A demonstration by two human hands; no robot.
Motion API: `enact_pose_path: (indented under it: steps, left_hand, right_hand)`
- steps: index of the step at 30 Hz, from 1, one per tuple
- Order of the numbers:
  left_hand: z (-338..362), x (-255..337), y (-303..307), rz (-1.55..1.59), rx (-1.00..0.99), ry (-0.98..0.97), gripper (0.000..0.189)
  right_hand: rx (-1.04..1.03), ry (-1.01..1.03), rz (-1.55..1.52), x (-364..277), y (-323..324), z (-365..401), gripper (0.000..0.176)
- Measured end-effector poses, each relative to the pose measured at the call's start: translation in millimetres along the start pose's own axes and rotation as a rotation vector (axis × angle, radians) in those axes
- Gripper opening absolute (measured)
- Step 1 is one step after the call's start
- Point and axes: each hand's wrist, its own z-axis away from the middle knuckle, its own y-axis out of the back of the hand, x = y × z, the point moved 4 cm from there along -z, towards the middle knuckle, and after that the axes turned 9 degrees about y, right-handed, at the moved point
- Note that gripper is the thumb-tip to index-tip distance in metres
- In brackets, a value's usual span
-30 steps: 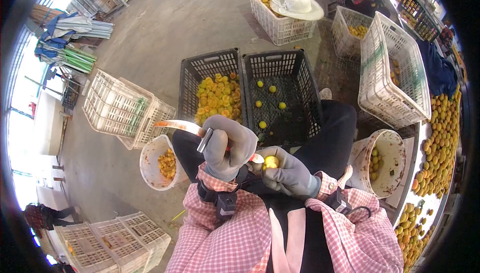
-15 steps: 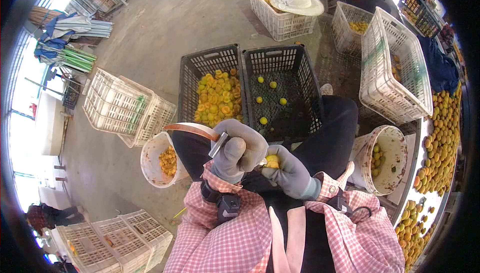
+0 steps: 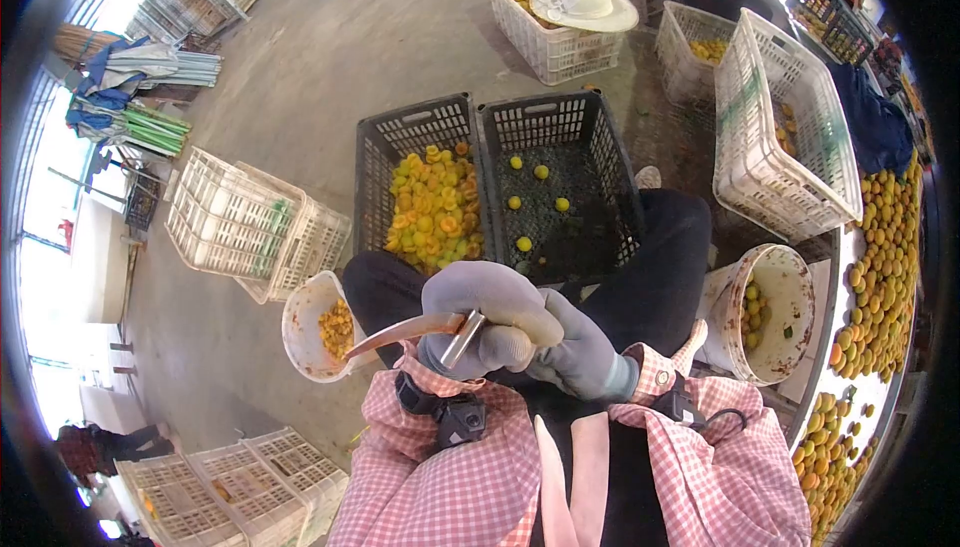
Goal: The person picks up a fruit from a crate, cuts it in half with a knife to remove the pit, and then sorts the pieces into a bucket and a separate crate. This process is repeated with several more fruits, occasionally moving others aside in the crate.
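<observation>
My left hand [image 3: 490, 317], in a grey glove, is wrapped round a tool with a metal tube [image 3: 463, 338] and a curved brown blade-like piece [image 3: 410, 330] that points to the left. Against its fingers presses my right hand [image 3: 585, 352], also gloved and closed; whatever lies between its fingers is hidden. Both hands are above my lap. Just beyond them stand a black crate [image 3: 366, 162] holding cut yellow-orange fruit [image 3: 433, 209] and a second black crate [image 3: 625, 172] with several small whole fruits [image 3: 541, 172].
White buckets of fruit stand at left [image 3: 296, 332] and right [image 3: 720, 322]. White crates [image 3: 235, 212] lie left, others [image 3: 785, 137] right. A hat [image 3: 585, 2] rests on a fruit crate. Fruit [image 3: 880, 277] covers the right-hand table. People are at the top right, top and lower left.
My hands have come together, and the yellow fruit at my right fingers is now out of sight. The tool has tilted. A walking person's legs have appeared at the top.
</observation>
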Motion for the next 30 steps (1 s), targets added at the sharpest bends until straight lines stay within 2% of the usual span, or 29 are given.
enact_pose_path:
  steps: [2,3,4,5,6,8,9,11,12,14,15,18,19,20,22,25,27,28,29,30]
  left_hand:
    - [2.3,-0.2,2.6,0.015,-0.036,0.000,0.051]
    - [1.9,2.7,0.9,0.083,-0.040,0.033,0.050]
    - [-1.4,9.0,-5.7,0.151,-0.044,0.065,0.049]
    - [-6.0,19.4,-13.2,0.047,-0.038,-0.027,0.045]
    - [-4.4,16.3,-9.6,0.046,-0.038,-0.027,0.045]
    - [0.5,4.4,0.4,0.129,-0.066,0.058,0.047]
    - [0.4,6.4,-1.1,0.130,-0.068,0.062,0.047]
    - [-2.8,13.4,-1.9,0.055,-0.030,0.012,0.054]
    - [-6.6,14.6,3.1,0.052,-0.031,0.014,0.054]
    - [-12.5,18.6,3.9,0.033,-0.316,-0.071,0.060]
    - [2.0,9.7,2.4,0.171,-0.065,0.062,0.058]
    - [5.8,6.6,-0.8,0.064,-0.040,0.014,0.059]
    - [8.7,7.3,-1.6,0.080,0.035,-0.008,0.057]
    - [7.0,9.7,-1.8,0.078,0.034,-0.008,0.057]
    - [-0.8,21.6,-11.1,-0.083,-0.115,-0.093,0.047]
    - [3.6,26.9,-20.5,-0.119,-0.030,-0.076,0.040]
    - [-6.5,33.0,-23.1,-0.027,-0.097,-0.096,0.041]
    - [-10.2,36.4,-27.3,0.066,-0.168,-0.114,0.043]
    - [-12.0,38.7,-32.5,0.091,-0.130,-0.121,0.049]
    - [-8.2,35.0,-35.2,0.090,-0.130,-0.120,0.049]
  right_hand:
    - [-0.148,-0.109,-0.626,6.0,-4.5,0.9,0.034]
    - [-0.148,-0.109,-0.627,8.7,-5.0,0.9,0.034]
    - [-0.098,-0.088,-0.456,12.5,-3.5,1.0,0.034]
    - [-0.047,-0.066,-0.285,14.4,-1.5,1.3,0.034]
    - [-0.048,-0.065,-0.285,12.1,0.4,1.4,0.034]
    - [-0.238,0.119,0.243,-2.6,1.1,1.2,0.034]
    - [-0.234,0.119,0.242,-8.4,0.6,0.1,0.034]
    - [-0.239,-0.151,0.008,-9.0,-0.4,-0.7,0.035]
    - [-0.239,-0.149,0.006,-6.4,0.1,-0.6,0.035]
    - [-0.217,-0.137,-0.046,-1.0,2.5,-1.3,0.034]
    - [-0.218,-0.138,-0.045,-2.2,2.3,-1.4,0.034]
    - [-0.188,-0.124,0.018,-3.1,2.3,-0.9,0.034]
    - [-0.185,-0.095,0.063,-1.9,2.8,-0.6,0.034]
    - [-0.181,-0.065,0.108,-1.6,2.9,-0.1,0.033]
    - [-0.172,-0.042,0.101,-1.2,-0.9,1.0,0.033]
    - [-0.146,-0.080,0.042,-0.2,-9.0,12.0,0.033]
    - [-0.140,-0.125,-0.008,4.0,-10.0,12.7,0.033]
    - [-0.164,-0.022,0.052,5.9,-9.9,11.9,0.032]
    - [-0.186,0.082,0.110,5.5,-10.4,11.7,0.032]
    - [-0.185,0.082,0.109,2.7,-10.2,10.2,0.032]
